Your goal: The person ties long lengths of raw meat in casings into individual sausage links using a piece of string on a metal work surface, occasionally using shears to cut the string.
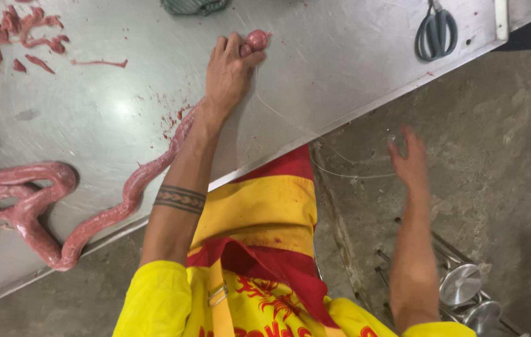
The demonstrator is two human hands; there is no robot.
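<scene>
Left hand [231,72] pinches the rounded pink end of a long sausage casing [256,40], fingers closed tight around it, upper centre of the frame; a thin string [278,112] runs from that pinch down and right across the steel table [340,62]; right hand [410,159] hangs off the table edge at centre right, fingers loosely spread, blurred; the string appears to lead toward it, though whether it is gripped cannot be told. From the pinch the filled casing trails down-left under the forearm, along the table edge, then loops into thick coils at lower left [22,200]. Scraps of red meat [28,31] lie upper left; scissors [436,32] upper right, well apart from both hands; a grey-green cloth [193,6] at the top edge.

Risks, as judged: casing is wet, so the end could slip from the pinch; a hard pull on the string could cut or burst the skin; the stretch lying along the table edge could slide off toward the floor.
</scene>
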